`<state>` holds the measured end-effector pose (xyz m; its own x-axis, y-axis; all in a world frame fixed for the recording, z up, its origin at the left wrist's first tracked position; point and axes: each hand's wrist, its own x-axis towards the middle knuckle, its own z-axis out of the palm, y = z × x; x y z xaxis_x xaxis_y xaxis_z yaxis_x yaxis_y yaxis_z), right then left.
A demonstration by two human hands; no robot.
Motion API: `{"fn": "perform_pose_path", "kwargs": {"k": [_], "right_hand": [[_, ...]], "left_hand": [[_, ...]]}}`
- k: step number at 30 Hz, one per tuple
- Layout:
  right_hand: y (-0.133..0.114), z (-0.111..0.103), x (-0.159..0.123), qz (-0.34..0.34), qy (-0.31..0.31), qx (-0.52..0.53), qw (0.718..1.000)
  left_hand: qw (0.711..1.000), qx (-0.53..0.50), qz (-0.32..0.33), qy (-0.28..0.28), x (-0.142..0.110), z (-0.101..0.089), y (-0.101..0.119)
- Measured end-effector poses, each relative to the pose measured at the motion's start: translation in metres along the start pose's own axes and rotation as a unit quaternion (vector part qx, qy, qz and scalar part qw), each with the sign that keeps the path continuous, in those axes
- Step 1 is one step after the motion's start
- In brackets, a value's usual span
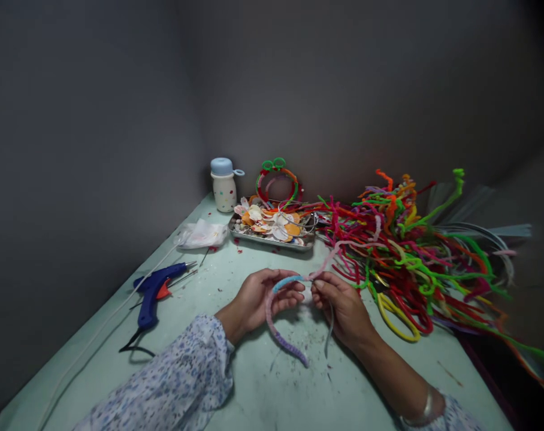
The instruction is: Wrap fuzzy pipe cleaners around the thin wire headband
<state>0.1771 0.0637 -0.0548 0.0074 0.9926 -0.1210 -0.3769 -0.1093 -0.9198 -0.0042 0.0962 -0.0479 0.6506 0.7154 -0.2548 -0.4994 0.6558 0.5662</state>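
The headband (269, 311) is held over the middle of the pale green table (254, 401), its purple end curving down toward the person. A tangled heap of fuzzy wires (402, 251) in red, green, orange and pink covers the table's right side. Near the far edge, a metal tray (272, 242) holds paper flowers (278, 226). The left hand (254, 297) is loosely cupped, the band's blue stretch crossing between its thumb and fingers; whether it grips there I cannot tell. The right hand (344, 306) pinches the band, thumb against fingers, with a bare grey end hanging below. A blue glue gun (150, 294) lies to the left. A wire-covered ring (296, 188) stands behind the tray, and a white bottle (224, 193) beside it. Near the tray's left end sits a plastic bag (203, 233). A pink fuzzy wire (329, 258) reaches from the band toward the heap. A bracelet (428, 406) circles the right wrist.
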Motion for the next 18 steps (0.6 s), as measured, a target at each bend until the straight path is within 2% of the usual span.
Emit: {"fn": "perform_pose_path", "kwargs": {"k": [3, 6, 10, 14, 18], "right_hand": [[-0.003, 0.003, -0.003, 0.03, -0.014, 0.05, 0.998], [-0.004, 0.004, -0.005, 0.056, -0.044, 0.052, 0.996], [-0.001, 0.004, -0.005, 0.062, -0.059, 0.047, 0.995], [0.003, 0.007, -0.007, 0.048, -0.078, 0.043, 0.995], [0.004, 0.011, -0.009, -0.007, -0.102, -0.029, 0.994]], "left_hand": [[1.0, 0.013, -0.001, -0.016, 0.0, -0.001, -0.001], [0.997, 0.07, 0.003, -0.028, -0.001, 0.001, -0.005], [0.984, 0.163, 0.072, -0.004, -0.001, 0.005, -0.01], [0.957, 0.254, 0.141, 0.002, -0.003, 0.01, -0.014], [0.946, 0.268, 0.183, 0.018, -0.005, 0.014, -0.014]]}}
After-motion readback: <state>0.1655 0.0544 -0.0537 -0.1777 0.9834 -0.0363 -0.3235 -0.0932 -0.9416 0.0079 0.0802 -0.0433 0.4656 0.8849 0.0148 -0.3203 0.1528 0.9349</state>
